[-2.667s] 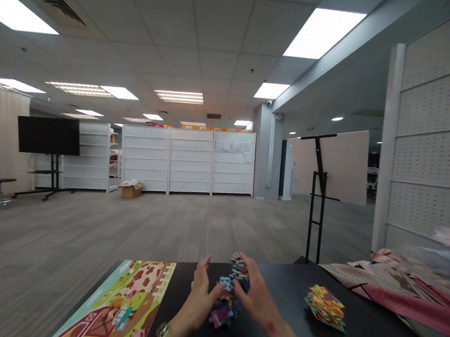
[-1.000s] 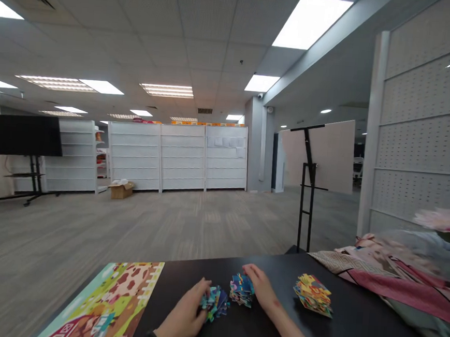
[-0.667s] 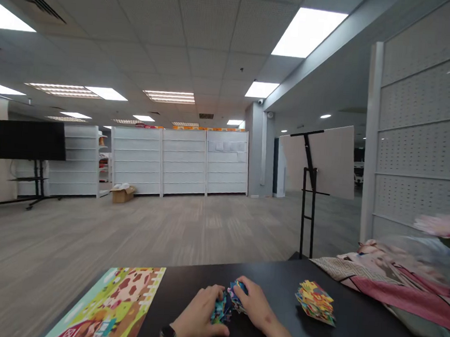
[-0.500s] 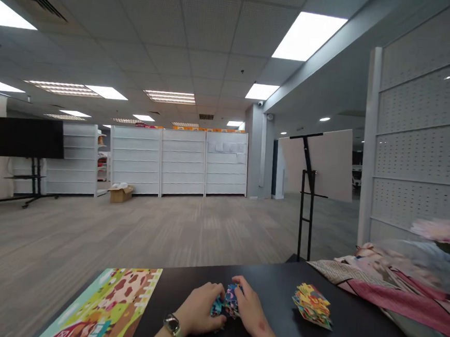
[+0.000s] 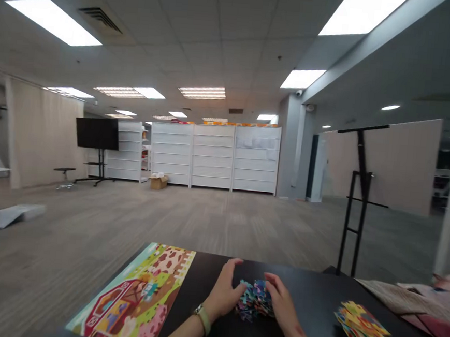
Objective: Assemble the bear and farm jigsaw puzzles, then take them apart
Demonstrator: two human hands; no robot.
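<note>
A loose heap of blue and purple jigsaw puzzle pieces lies on the black table between my hands. My left hand, with a watch on the wrist, curves along the heap's left side, thumb and fingers spread. On the other side, my right hand has its fingers apart and its fingertips close to the pieces; whether they touch is hard to make out. Farther right is a stacked heap of yellow and orange puzzle pieces. A colourful farm picture with a red barn lies flat left of my hands.
Patterned, pink-edged fabric covers the table's right corner. Beyond the table stands a black easel with a pale board. White shelves, a cardboard box and a screen on a stand are across the carpeted floor.
My hands have spread apart and their fingers have opened around the blue and purple pieces, which show more now. My view has turned left, so everything sits farther right.
</note>
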